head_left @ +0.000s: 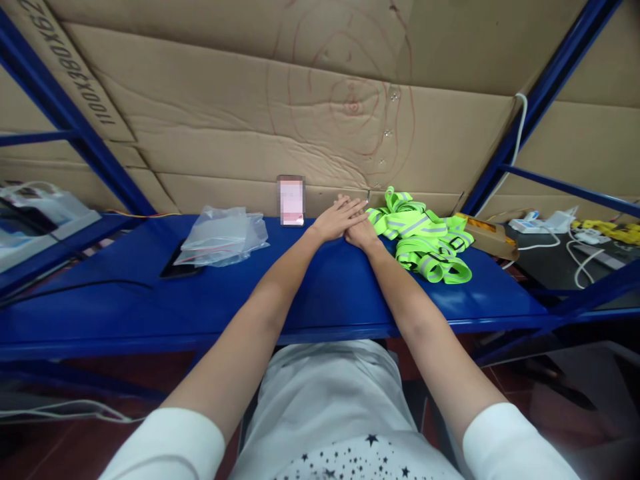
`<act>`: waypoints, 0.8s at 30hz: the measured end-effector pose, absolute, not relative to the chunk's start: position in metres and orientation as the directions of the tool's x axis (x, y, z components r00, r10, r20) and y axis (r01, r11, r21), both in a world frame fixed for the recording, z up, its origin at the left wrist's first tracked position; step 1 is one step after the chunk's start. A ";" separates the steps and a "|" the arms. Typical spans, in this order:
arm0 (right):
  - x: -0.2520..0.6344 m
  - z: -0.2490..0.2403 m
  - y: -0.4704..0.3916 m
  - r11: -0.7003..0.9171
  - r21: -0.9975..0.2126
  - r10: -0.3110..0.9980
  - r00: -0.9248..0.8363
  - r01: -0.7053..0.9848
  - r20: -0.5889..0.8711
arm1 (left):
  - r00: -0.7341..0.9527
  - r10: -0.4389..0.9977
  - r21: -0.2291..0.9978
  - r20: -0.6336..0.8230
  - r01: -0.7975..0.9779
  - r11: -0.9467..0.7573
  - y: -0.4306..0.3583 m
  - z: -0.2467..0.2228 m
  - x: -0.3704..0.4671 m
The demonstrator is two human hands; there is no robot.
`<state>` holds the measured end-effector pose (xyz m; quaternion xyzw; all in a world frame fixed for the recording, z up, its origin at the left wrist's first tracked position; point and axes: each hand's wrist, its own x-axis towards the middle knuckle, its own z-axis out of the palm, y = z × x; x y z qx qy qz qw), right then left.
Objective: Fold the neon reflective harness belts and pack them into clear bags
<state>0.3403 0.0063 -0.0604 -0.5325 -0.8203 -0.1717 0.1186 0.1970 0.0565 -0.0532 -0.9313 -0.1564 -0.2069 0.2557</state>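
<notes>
My left hand (pixel 336 220) lies flat over my right hand (pixel 362 235), its fingers stretched out and holding nothing. My right hand rests beneath it, with most of its fingers covered; the fingertips that show past the left hand look extended. Close to the right hand lies a pile of neon green reflective straps (pixel 425 237) with grey stripes and black buckles. A phone (pixel 291 200) with a lit, blurred screen leans upright against the cardboard, left of my hands. Farther left, clear plastic zip bags (pixel 225 235) partly cover a dark, flat phone-like object (pixel 181 268).
The blue tabletop (pixel 330 293) has a cardboard wall (pixel 210 120) behind it and blue metal posts (pixel 545 87) at both sides. An open cardboard box (pixel 487 239) sits right of the straps. White cables (pixel 575 257) and a power strip (pixel 543 222) are farther right.
</notes>
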 end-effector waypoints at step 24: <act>0.356 -0.065 0.028 0.476 0.211 0.848 -0.509 0.854 0.148 | 0.831 0.413 -0.413 0.372 0.547 -0.728 0.051 -0.037 0.212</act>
